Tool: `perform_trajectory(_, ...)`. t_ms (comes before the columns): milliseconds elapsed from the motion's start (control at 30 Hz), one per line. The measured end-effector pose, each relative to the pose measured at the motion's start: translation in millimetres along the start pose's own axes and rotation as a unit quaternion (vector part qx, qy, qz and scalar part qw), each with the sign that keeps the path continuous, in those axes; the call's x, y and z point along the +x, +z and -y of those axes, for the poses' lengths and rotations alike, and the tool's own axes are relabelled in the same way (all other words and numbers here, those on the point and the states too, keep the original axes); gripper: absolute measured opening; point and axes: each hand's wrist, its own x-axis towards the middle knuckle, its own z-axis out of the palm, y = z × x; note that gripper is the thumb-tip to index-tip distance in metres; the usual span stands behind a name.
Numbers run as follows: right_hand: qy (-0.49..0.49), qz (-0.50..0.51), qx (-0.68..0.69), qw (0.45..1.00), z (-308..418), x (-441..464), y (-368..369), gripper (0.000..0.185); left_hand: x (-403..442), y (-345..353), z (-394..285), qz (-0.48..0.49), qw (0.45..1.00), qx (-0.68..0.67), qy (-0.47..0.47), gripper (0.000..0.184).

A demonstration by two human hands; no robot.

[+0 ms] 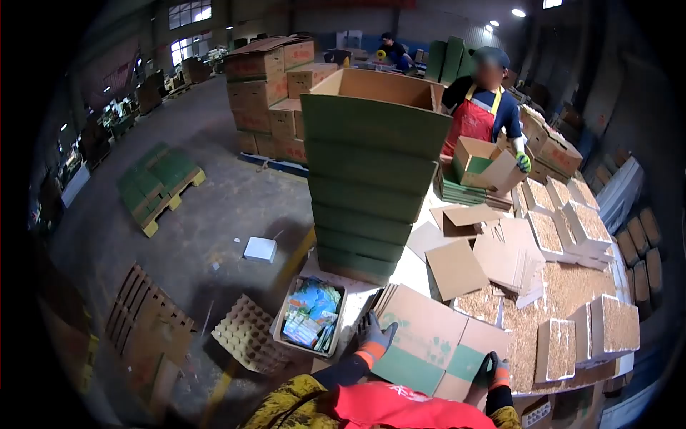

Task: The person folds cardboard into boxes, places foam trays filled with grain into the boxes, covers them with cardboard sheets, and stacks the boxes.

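Observation:
A folded-flat cardboard carton (418, 322), brown with a green band and green print, lies in front of me at the table's near edge. My left hand (374, 337), in a grey glove with an orange cuff, rests at its left edge, with thumb and fingers spread. On the opposite side, my right hand (496, 372), gloved alike, has its fingers curled around the carton's right edge. More flat cardboard edges show under the carton's upper left corner. Left of my left hand stands an open box (339, 344) holding colourful printed packets (311, 314).
A tall stack of nested green cartons (371, 186) rises beyond the packets. Loose cardboard sheets (457, 270) lie mid-table; blocks with granular tops (556, 350) stand at right. Across the table, a person in a red apron (473, 125) handles an open carton (471, 159). An egg-tray sheet (250, 332) lies at lower left.

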Motion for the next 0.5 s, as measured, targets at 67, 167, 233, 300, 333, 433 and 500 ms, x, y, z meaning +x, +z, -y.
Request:
perform_trajectory(67, -0.025, 0.045, -0.045, 0.998, 0, -14, -3, 0.051, -5, -16, -16, 0.017, 0.998, 0.052, -0.008, 0.093)
perform_trajectory(167, -0.088, 0.106, 0.060, 0.989, 58, -38, -11, 0.044, 6, 0, 12, -0.036, 0.975, -0.220, 0.018, 0.072)
perform_trajectory(233, -0.094, 0.079, 0.135, 0.983, 102, -41, -20, 0.041, -10, -61, -60, -0.043, 0.955, -0.284, 0.071, 0.049)
perform_trajectory(300, -0.104, 0.039, 0.256, 0.960, 176, -60, -37, 0.037, -3, -80, -89, -0.085, 0.936, -0.318, 0.124, 0.061)
perform_trajectory(333, -0.159, 0.065, 0.248, 0.953, 207, -68, -46, 0.036, -3, -114, -131, -0.137, 0.949, -0.212, 0.190, 0.071)
perform_trajectory(433, -0.229, 0.168, 0.175, 0.943, 219, -59, -64, 0.037, 5, -172, -205, -0.217, 0.908, -0.034, 0.356, 0.073)
perform_trajectory(500, -0.174, 0.273, 0.196, 0.925, 200, -43, -71, 0.042, 14, -193, -222, -0.146, 0.842, 0.187, 0.484, 0.066)
